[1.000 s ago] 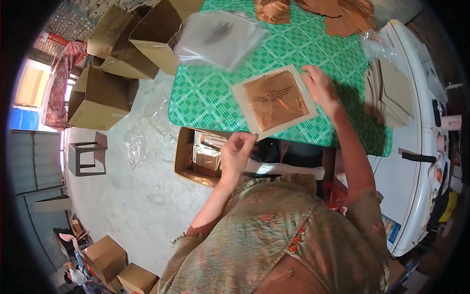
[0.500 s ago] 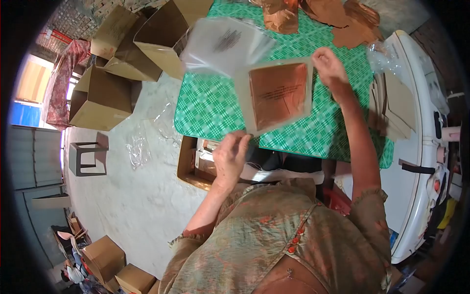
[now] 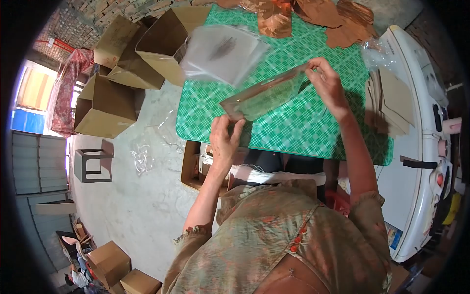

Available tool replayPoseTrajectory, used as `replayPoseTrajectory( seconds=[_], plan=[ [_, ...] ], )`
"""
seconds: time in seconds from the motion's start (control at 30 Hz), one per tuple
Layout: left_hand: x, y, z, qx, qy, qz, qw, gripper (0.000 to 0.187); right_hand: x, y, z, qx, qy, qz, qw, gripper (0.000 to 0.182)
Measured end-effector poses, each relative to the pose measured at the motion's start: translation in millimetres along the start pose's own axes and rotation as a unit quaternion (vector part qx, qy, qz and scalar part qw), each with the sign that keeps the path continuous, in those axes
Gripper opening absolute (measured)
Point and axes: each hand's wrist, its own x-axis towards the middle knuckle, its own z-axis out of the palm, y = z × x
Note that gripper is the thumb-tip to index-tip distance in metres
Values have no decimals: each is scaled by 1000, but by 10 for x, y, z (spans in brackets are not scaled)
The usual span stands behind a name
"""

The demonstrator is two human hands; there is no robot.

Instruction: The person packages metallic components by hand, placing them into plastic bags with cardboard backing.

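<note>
A clear plastic bag [image 3: 274,98] with a brown, copper-coloured flat piece inside hangs tilted above the green checked tablecloth [image 3: 205,110]. My left hand [image 3: 225,139] pinches its near left corner between thumb and fingers. The far right corner is gripped by my right hand [image 3: 327,83], fingers closed. Seen nearly edge-on, the bag hides most of the piece's face. Beyond my left hand lies a stack of clear plastic bags [image 3: 223,54] with dark printing on top.
Copper-coloured crumpled sheets [image 3: 318,17] lie at the table's far edge. Flat cardboard pieces [image 3: 391,100] stand on the right, beside a white appliance [image 3: 421,142]. Open cardboard boxes [image 3: 107,105] and a small grey stool [image 3: 93,164] are on the left. Another box [image 3: 192,166] sits under the table edge.
The bag has turned from lying nearly face-up to a steep tilt, its printed face no longer showing. My left hand has moved slightly up, my right slightly down; both still hold it.
</note>
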Motion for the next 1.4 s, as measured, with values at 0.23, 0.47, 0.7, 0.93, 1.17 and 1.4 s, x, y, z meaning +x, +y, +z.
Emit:
replayPoseTrajectory(
  seconds=[0.23,0.47,0.7,0.93,1.17,1.4],
  plan=[
    [159,154,-117,-74,63,112,989,10,-45,-125,51,9,29,-2,1000,14],
    [3,-155,-81,-118,-33,-34,992,13,-224,379,210,36,1,19,999,15],
    [-9,28,-304,-370,-59,-220,901,34,-309,317,374,51,-86,81,992,9],
    [-286,-187,-460,-424,-61,-259,866,34,-437,173,697,131,-119,105,979,9],
    [-490,-310,-520,-337,-32,-227,913,26,-317,-292,727,183,-110,262,941,22],
    [-556,-247,-591,-170,57,-87,980,21,-283,-529,902,198,-58,240,949,25]
  ],
)
